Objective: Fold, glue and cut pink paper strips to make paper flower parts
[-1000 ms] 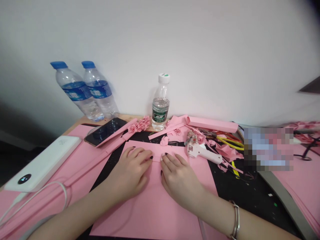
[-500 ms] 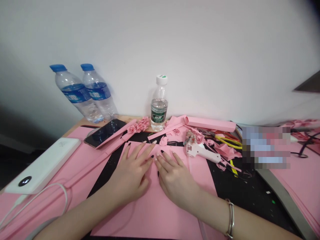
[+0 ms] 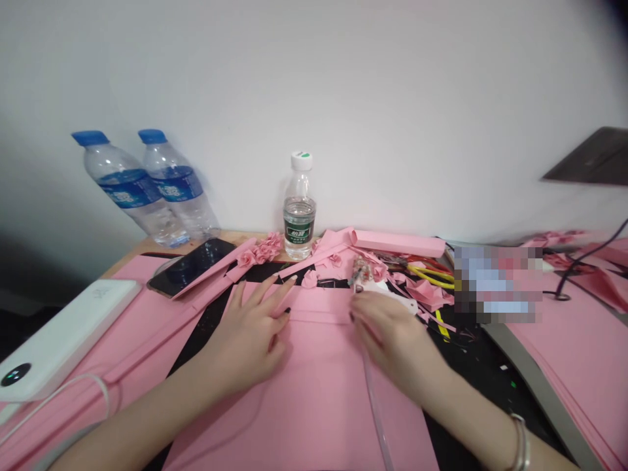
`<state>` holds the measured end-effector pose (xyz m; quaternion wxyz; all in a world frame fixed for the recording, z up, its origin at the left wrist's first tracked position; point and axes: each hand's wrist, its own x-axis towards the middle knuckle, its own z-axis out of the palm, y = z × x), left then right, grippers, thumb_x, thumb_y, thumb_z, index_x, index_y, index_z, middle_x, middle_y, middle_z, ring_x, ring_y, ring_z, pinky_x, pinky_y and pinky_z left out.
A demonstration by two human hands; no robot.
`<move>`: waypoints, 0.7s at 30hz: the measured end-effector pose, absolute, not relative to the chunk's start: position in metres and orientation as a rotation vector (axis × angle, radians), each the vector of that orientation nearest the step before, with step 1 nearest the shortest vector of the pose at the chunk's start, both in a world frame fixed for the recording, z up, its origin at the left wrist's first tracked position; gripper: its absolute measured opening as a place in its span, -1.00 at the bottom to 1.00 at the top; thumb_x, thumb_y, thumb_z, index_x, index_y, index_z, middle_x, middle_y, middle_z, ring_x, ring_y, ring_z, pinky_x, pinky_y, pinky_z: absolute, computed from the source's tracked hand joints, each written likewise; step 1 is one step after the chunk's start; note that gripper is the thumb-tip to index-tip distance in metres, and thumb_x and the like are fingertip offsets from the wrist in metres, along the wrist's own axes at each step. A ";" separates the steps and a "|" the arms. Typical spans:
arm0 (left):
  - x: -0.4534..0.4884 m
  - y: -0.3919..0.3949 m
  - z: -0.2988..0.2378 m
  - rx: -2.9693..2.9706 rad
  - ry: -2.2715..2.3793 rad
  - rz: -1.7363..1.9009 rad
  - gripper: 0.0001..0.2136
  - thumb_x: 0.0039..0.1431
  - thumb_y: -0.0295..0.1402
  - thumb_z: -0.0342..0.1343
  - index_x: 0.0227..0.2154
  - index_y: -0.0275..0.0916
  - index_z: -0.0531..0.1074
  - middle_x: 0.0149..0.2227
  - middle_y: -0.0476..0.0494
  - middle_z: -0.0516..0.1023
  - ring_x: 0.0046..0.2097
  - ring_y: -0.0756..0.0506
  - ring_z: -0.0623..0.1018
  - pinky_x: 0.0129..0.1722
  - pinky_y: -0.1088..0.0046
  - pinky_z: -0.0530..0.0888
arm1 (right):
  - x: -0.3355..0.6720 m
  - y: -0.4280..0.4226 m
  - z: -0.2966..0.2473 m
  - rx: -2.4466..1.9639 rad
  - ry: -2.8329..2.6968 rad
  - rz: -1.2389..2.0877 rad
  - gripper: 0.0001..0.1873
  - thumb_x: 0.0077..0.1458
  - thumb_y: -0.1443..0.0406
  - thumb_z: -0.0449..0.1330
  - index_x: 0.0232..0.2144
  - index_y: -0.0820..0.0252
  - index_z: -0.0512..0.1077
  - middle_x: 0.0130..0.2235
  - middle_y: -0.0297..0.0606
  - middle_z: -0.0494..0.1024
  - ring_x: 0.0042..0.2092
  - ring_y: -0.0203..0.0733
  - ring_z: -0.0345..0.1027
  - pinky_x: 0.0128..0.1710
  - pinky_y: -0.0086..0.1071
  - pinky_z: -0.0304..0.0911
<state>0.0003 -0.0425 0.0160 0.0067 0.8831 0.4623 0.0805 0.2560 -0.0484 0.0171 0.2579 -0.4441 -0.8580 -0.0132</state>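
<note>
A large pink paper sheet (image 3: 314, 399) lies before me, a narrow fold line running along its far edge. My left hand (image 3: 252, 333) rests palm down on its left side, open, the fingers spread toward the far edge. At the far right of the sheet, my right hand (image 3: 392, 340) is closed, its fingers bent together by the fold; what they hold, if anything, is hidden. A narrow translucent strip (image 3: 375, 409) runs from under it toward me. Just behind is a white glue gun (image 3: 408, 303), partly covered by the hand.
A bottle with a green label (image 3: 299, 226) stands by the wall; two blue-capped bottles (image 3: 130, 190) lean at left. Nearby are a phone (image 3: 191, 268), a white power bank (image 3: 69, 340), paper roses (image 3: 260, 252), paper scraps (image 3: 429, 293) and yellow-handled tool (image 3: 432, 278).
My right hand has moved right, away from my left hand, and its fingers have gone from stretched out to bent. The left hand stays on the sheet. The view has shifted slightly right.
</note>
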 end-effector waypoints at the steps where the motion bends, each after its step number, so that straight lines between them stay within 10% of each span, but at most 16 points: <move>1: 0.001 -0.041 0.017 2.768 1.443 0.232 -0.73 0.08 -0.47 0.02 -0.26 -0.16 0.60 0.31 -0.19 0.23 0.30 -0.47 0.17 0.11 -0.38 0.14 | 0.267 -0.043 0.018 -1.287 -2.253 -0.083 -0.71 0.19 0.45 0.06 -0.07 0.33 0.46 -0.08 -0.03 0.57 -0.04 -0.01 0.44 -0.04 -0.15 0.37; 10: 0.009 -0.031 0.023 2.874 1.324 0.103 -0.74 0.11 -0.45 0.02 -0.61 -0.24 0.53 0.32 -0.16 0.22 0.28 -0.47 0.21 0.08 -0.46 0.13 | 0.308 -0.011 -0.016 -1.685 -2.350 -0.197 -0.51 0.12 0.48 0.06 0.12 0.47 0.28 -0.13 0.13 0.53 -0.10 0.17 0.42 -0.15 -0.01 0.39; 21: 0.007 -0.029 0.026 2.803 1.304 0.055 -0.71 0.20 -0.45 -0.04 -0.47 -0.18 0.59 0.35 -0.06 0.17 0.29 -0.48 0.19 0.09 -0.47 0.08 | 0.340 -0.029 0.055 -1.547 -2.163 0.106 -0.50 0.28 0.27 -0.03 0.26 0.14 0.17 0.08 -0.05 0.45 0.08 0.02 0.36 0.01 -0.14 0.35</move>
